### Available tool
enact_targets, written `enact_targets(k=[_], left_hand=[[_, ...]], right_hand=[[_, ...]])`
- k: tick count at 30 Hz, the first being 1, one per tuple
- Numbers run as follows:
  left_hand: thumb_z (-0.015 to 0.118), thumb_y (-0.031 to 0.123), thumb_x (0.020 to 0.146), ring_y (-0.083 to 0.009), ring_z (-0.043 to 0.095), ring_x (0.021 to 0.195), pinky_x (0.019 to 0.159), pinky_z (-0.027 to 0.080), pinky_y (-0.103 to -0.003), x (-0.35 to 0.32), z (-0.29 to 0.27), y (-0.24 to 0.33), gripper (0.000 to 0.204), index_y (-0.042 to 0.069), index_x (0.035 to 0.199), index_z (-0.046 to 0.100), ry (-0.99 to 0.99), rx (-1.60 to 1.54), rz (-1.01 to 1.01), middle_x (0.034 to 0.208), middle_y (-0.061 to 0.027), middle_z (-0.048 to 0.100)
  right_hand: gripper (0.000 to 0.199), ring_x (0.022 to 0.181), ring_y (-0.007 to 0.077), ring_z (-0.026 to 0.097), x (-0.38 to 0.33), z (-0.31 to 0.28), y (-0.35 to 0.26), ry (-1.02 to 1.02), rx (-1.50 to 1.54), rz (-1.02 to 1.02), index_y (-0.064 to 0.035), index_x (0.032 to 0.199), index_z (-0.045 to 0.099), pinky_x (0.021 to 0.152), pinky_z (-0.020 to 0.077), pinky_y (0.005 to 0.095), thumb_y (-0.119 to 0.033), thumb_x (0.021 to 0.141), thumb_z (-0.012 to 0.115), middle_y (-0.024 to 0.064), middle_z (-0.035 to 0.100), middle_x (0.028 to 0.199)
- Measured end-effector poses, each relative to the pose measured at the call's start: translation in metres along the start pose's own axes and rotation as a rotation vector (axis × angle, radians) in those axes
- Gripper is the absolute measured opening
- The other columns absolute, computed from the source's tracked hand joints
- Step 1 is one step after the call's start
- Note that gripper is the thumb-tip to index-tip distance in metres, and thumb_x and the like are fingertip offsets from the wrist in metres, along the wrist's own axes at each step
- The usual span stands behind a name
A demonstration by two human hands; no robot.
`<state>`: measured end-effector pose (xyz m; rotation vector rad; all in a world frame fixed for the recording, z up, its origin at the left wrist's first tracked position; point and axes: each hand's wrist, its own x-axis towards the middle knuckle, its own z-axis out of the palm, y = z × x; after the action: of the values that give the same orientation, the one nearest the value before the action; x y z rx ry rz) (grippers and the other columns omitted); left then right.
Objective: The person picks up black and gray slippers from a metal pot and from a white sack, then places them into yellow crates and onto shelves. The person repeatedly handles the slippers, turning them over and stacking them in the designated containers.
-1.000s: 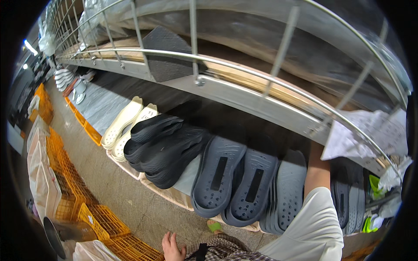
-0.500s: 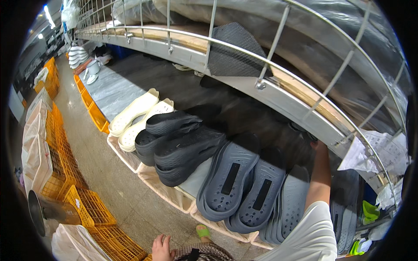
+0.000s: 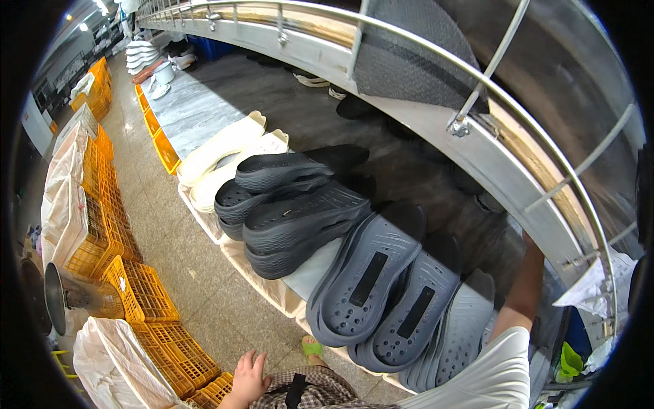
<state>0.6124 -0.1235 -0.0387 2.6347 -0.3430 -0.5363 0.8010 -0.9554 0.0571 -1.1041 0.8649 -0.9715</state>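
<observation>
My left hand [image 3: 251, 376] hangs near my checked clothing at the lower edge, fingers apart, holding nothing. My right forearm [image 3: 523, 293] reaches in under the shelf rim beside the grey soles; that hand is hidden behind the rim, so what it touches cannot be seen. Large grey foam shoe soles [image 3: 369, 278] with black strips and holes lie stacked on the bench. Nearest my right arm stands a stack of lighter grey soles [image 3: 458, 337]. Left of these are stacked black soles [image 3: 303, 228], then cream soles [image 3: 221, 153].
A metal shelf with a wire rail [image 3: 524, 146] overhangs the bench; a dark textured sheet [image 3: 415, 58] leans there. Paper [image 3: 599, 286] hangs at the right. Orange crates [image 3: 139, 290], some lined with white sacks, flank the aisle floor [image 3: 170, 225] beside a metal bin [image 3: 92, 300].
The view has shifted, bringing the shelf rail closer. My right hand, partly visible under the shelf before, has passed out of sight behind the rim. The left hand stays low, empty.
</observation>
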Motion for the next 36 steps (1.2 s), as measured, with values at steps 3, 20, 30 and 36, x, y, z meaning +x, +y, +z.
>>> enact_targets(k=[3,20,30,36], left_hand=[[0.072,0.025,0.072,-0.0424,0.042,0.118,0.097,0.04,-0.048,0.003,-0.007,-0.002,0.068,0.008,0.13,0.042,0.005,-0.004,0.053,0.131,-0.025,0.04],[0.051,0.014,0.095,-0.0271,0.04,0.128,0.105,0.035,-0.041,-0.029,-0.109,0.032,0.057,0.007,0.144,0.021,-0.083,-1.437,0.537,0.144,-0.0149,0.034],[0.049,0.038,0.094,-0.0247,0.052,0.115,0.097,0.044,-0.043,-0.075,-0.132,-0.082,0.053,0.008,0.136,0.037,0.252,-1.988,0.263,0.129,-0.0093,0.051],[0.055,0.039,0.091,-0.0293,0.062,0.104,0.09,0.051,-0.046,-0.113,-0.127,-0.114,0.054,-0.002,0.126,0.048,0.077,-2.082,0.396,0.119,-0.0165,0.06]], right_hand=[[0.027,0.085,0.0267,0.064,-0.025,-0.024,-0.037,-0.087,0.135,-0.026,-0.0022,0.107,0.058,0.074,0.0545,0.0358,-0.016,0.084,0.053,0.0135,0.065,0.102],[0.084,0.125,0.0328,0.043,-0.651,-0.032,-0.052,-0.962,0.091,0.198,0.0031,0.138,0.031,0.105,0.0356,0.043,-0.001,0.062,0.066,0.0175,0.043,0.135],[0.119,0.121,0.0391,0.036,-0.791,0.02,0.037,-1.881,-0.239,-0.735,-0.0044,0.142,0.022,0.102,0.0325,0.0461,-0.049,0.053,0.087,0.023,0.03,0.131],[0.088,0.118,0.0233,0.041,-0.839,0.047,0.032,-1.853,-0.165,-0.269,-0.002,0.145,0.024,0.099,0.0365,0.0351,-0.028,0.078,0.074,0.0131,0.035,0.134]])
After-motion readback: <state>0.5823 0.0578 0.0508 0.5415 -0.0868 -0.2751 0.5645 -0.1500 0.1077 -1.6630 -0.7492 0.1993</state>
